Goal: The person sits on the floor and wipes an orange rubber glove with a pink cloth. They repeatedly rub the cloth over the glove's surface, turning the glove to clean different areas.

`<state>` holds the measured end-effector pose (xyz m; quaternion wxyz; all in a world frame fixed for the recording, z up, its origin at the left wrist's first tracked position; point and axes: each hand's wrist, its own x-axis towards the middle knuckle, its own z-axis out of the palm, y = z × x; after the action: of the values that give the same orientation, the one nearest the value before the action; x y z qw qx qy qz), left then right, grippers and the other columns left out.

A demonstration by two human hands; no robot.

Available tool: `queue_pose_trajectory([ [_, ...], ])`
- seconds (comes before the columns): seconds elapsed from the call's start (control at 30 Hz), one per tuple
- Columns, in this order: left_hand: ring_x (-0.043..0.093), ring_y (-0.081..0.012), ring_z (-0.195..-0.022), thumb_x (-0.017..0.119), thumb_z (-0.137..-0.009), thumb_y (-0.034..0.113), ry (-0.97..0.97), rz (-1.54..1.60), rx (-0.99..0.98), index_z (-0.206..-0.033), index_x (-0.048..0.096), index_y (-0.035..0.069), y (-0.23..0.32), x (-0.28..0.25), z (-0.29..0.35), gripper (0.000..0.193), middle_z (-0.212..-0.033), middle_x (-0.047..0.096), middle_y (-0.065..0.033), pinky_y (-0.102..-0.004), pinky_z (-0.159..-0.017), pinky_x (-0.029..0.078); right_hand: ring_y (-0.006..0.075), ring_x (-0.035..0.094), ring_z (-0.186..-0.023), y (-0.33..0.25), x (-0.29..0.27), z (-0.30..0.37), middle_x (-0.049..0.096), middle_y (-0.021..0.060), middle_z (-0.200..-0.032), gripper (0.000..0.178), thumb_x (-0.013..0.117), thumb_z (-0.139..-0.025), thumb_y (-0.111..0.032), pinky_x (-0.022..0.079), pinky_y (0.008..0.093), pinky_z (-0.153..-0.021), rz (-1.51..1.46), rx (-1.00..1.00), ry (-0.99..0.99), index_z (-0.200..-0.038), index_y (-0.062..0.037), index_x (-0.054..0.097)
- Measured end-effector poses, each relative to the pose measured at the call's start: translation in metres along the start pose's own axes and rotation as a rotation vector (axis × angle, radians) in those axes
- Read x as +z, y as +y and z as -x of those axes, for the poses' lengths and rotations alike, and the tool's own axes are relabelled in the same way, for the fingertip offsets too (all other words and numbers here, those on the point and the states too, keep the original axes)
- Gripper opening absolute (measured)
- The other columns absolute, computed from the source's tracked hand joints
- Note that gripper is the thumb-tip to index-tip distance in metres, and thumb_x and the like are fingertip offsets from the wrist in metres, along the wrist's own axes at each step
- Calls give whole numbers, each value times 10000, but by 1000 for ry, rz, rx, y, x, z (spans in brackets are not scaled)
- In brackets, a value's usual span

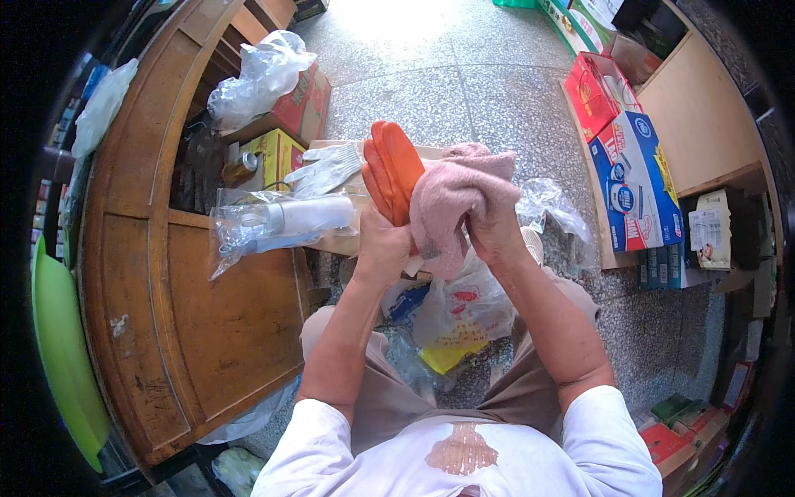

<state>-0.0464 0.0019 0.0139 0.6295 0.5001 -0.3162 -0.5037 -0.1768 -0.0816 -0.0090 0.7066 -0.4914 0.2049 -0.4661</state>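
Note:
My left hand [383,250] is closed around the lower part of an orange rubber glove [394,170], whose fingers point up and away from me. In my right hand [495,236] is a pink towel [457,199], bunched up and pressed against the side of the glove. The towel hides part of the glove and some of my right fingers. Just beyond my left hand, a white knit glove [327,171] lies on a cardboard box [335,242]. Beside it is a white bottle [310,214] in a clear plastic bag.
A wooden cabinet [236,306] runs along my left. Near its far end are a yellow box [281,157] and a red carton [308,103]. Plastic bags [468,302] lie between my legs. Blue and red cartons [636,182] stand by shelving at right.

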Motion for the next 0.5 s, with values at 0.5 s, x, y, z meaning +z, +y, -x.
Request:
queue_pose_trajectory([
  [0.5, 635, -159, -982, 724, -712, -56, -116, -142, 3, -1187, 563, -42, -4, 20, 6, 502, -1074, 656, -71, -308, -877, 515, 102, 582, -714, 10, -38, -23, 579, 18, -830, 132, 620, -869, -173, 492, 251, -605, -279, 194, 119, -934, -68, 574],
])
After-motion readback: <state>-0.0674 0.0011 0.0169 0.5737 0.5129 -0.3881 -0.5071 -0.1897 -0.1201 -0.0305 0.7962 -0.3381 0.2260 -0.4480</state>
